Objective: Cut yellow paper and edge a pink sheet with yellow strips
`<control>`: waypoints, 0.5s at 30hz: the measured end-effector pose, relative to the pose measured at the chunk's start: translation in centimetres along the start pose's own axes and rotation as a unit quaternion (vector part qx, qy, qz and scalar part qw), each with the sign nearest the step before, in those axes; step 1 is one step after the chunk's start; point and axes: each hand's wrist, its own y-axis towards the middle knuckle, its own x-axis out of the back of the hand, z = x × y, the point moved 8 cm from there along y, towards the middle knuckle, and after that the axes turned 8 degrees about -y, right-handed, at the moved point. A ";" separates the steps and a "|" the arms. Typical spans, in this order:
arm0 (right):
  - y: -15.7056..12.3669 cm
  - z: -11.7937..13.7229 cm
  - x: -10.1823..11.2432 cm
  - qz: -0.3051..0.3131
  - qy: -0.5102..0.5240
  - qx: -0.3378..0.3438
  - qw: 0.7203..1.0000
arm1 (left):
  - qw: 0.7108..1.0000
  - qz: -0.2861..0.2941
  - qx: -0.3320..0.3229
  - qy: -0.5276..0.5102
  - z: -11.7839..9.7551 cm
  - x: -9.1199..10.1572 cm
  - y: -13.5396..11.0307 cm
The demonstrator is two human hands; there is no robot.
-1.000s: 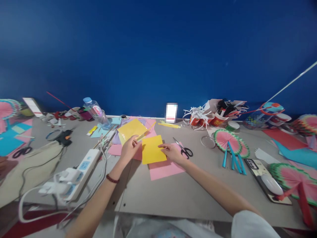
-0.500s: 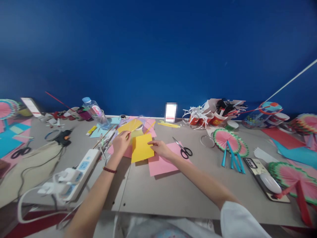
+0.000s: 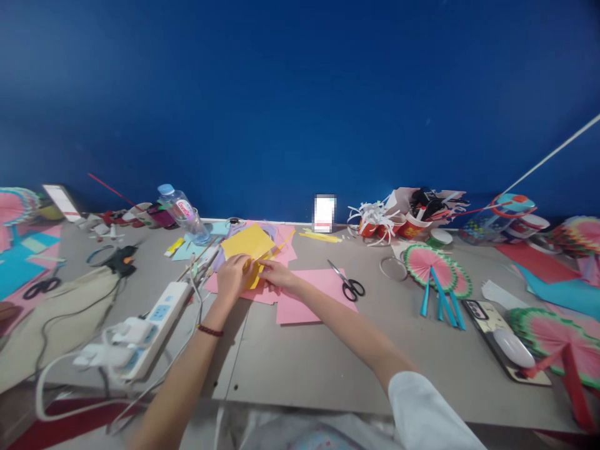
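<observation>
Both hands are close together over a pile of coloured paper left of centre. My left hand is closed, its fingers pinching the yellow paper at its near edge. From the other side, my right hand has its fingertips pressed on the yellow paper too. Part of the yellow shows between the hands; whether it is one folded sheet or separate pieces I cannot tell. Pink paper lies under and beside my right wrist. Black-handled scissors rest partly open to its right.
A power strip with plugs and cables lies at the left, near a plastic bottle and a glue gun. Paper fans, a phone and cups with paper strips are at the right. Another person's hand shows at far left.
The yellow sheet that stood between my hands has moved up and back over the pile and now lies tilted. My right hand has moved left, closer to my left hand.
</observation>
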 end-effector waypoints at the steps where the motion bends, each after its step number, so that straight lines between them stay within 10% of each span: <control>1: 0.0 0.1 0.2 -0.005 -0.013 0.001 1.000 | 1.000 0.000 -0.006 0.004 -0.2 -0.1 -0.2; 4: -0.5 0.3 1.8 -0.050 -0.122 -0.002 0.991 | 1.000 0.009 -0.016 0.018 -0.5 -0.8 -0.7; 8: -2.3 2.2 4.5 -0.162 -0.376 0.044 0.911 | 0.999 0.036 -0.017 0.023 -0.2 -1.8 -1.0; 15: -2.1 2.2 7.8 -0.162 -0.503 0.007 0.849 | 0.999 0.040 -0.002 -0.014 0.3 -1.7 -1.1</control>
